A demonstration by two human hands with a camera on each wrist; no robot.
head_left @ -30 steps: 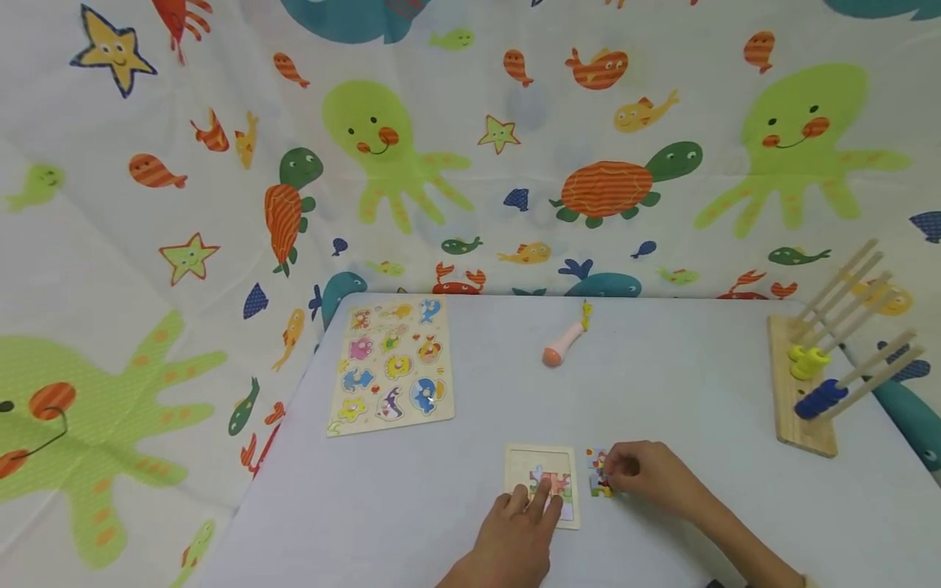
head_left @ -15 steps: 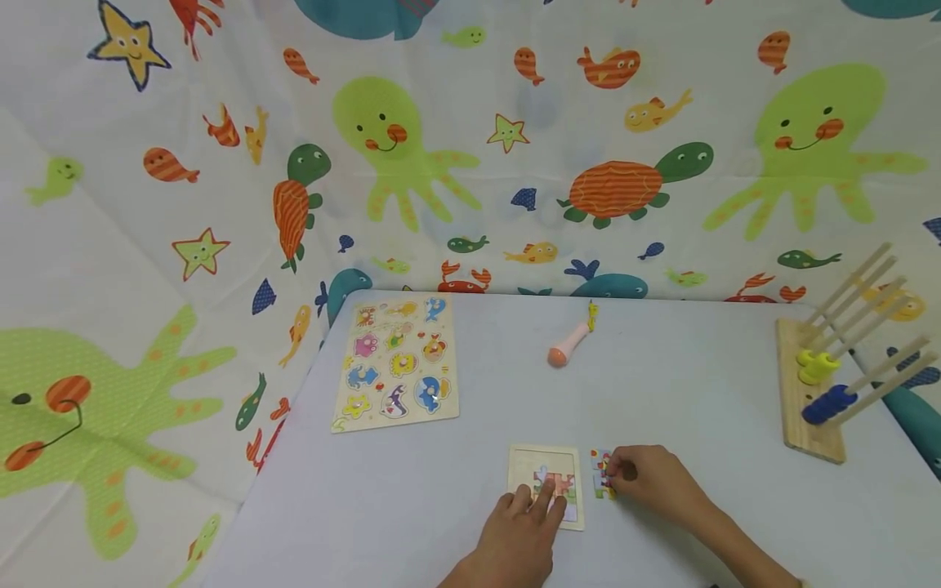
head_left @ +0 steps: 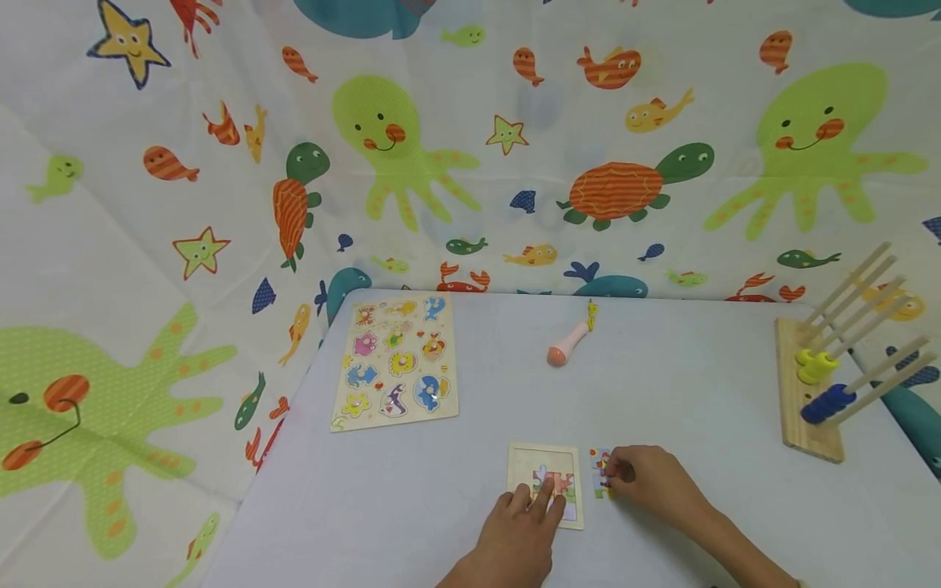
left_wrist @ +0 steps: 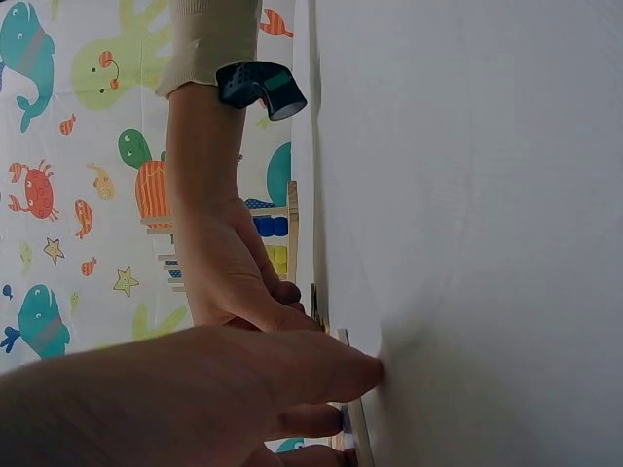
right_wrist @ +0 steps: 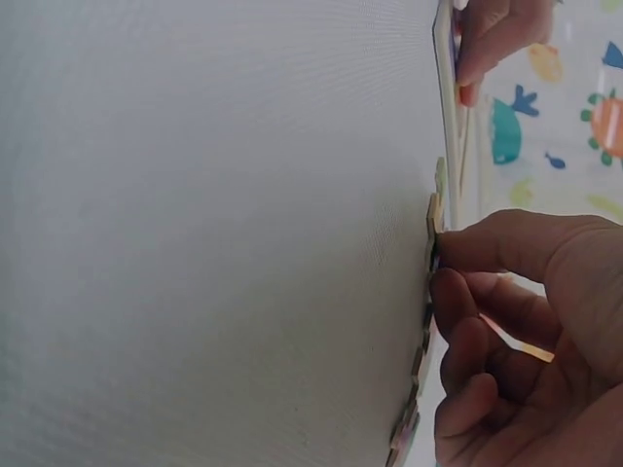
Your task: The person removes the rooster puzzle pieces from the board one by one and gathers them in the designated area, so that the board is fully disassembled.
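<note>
I judge the jigsaw tray (head_left: 524, 467) part-filled, my left grip (head_left: 518, 535) resting straight-fingered on it, leaving loose pieces (head_left: 599, 461) right of it under my right grip (head_left: 650, 483), whether pinched I cannot tell.

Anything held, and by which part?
The left hand rests on the tray puzzle, holding nothing; whether the right hand pinches a loose puzzle piece can't be told.

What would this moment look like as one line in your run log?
left hand: rests on small puzzle tray | right hand: touches loose pieces beside tray | tray: partly filled
</note>
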